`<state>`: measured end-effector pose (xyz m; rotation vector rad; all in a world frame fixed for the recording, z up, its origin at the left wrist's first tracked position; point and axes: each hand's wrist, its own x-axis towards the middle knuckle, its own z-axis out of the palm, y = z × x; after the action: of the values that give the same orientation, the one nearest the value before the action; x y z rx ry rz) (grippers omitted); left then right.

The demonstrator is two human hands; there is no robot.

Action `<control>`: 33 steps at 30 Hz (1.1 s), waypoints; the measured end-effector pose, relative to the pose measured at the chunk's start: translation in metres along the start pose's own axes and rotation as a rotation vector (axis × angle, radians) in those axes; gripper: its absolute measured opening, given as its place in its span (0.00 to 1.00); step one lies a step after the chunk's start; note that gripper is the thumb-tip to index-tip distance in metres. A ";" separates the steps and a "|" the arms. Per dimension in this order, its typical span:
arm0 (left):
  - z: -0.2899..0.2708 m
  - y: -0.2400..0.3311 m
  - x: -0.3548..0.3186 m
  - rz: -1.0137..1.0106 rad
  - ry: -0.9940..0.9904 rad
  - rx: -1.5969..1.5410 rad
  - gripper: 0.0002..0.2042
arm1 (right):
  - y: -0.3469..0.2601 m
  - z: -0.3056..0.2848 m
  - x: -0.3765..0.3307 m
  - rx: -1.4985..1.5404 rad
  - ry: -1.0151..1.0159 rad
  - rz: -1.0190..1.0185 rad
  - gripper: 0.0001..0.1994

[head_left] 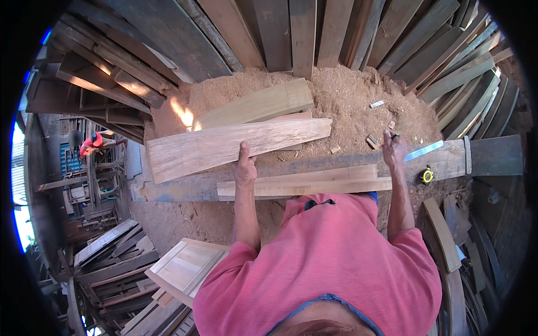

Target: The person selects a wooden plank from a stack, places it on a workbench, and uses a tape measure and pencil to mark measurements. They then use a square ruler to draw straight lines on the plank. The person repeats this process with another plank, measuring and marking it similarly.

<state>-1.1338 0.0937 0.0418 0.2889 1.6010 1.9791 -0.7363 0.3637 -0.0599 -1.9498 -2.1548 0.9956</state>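
Note:
A wide, pale wooden board [196, 151] lies slanted in front of me, its left end nearer. My left hand [245, 167] is closed on its near edge, thumb on the upper face and the other fingers mostly hidden. To the right, my right hand [394, 150] is raised with its fingers closed round a small dark pencil-like thing [395, 135], of which only a bit shows. Beyond the wide board rests another pale board [263, 103]. Two narrow wooden pieces [314, 183] lie between my forearms, close to my body.
A long plank [448, 159] runs crosswise, bearing a pale blue metal strip [424, 150] and a yellow-black tape measure [427, 176]. Sawdust and offcuts [372, 142] surround it. Upright timber [302, 39] lines the far side. A panelled door piece [188, 266] lies near left; a person in red [92, 144] is far left.

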 end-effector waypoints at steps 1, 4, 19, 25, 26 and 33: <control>0.000 0.004 0.000 -0.005 0.017 -0.029 0.37 | -0.031 0.005 -0.013 0.196 0.084 -0.088 0.28; -0.004 0.021 -0.002 0.003 0.010 -0.105 0.37 | -0.118 0.016 -0.052 0.644 0.183 -0.335 0.27; 0.014 0.046 -0.038 -0.177 -0.116 -0.516 0.38 | -0.234 -0.020 -0.140 0.765 0.068 -0.757 0.24; 0.015 0.038 -0.035 -0.208 -0.113 -0.564 0.39 | -0.238 -0.023 -0.146 0.591 0.096 -0.826 0.07; 0.016 0.037 -0.035 -0.202 -0.123 -0.564 0.40 | -0.239 -0.022 -0.148 0.625 0.056 -0.778 0.07; 0.019 0.041 -0.037 -0.206 -0.118 -0.555 0.41 | -0.253 -0.017 -0.138 0.621 0.276 -1.000 0.06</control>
<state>-1.1063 0.0835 0.0927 0.0182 0.9149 2.1009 -0.9212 0.2483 0.1291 -0.5530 -1.9127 0.9184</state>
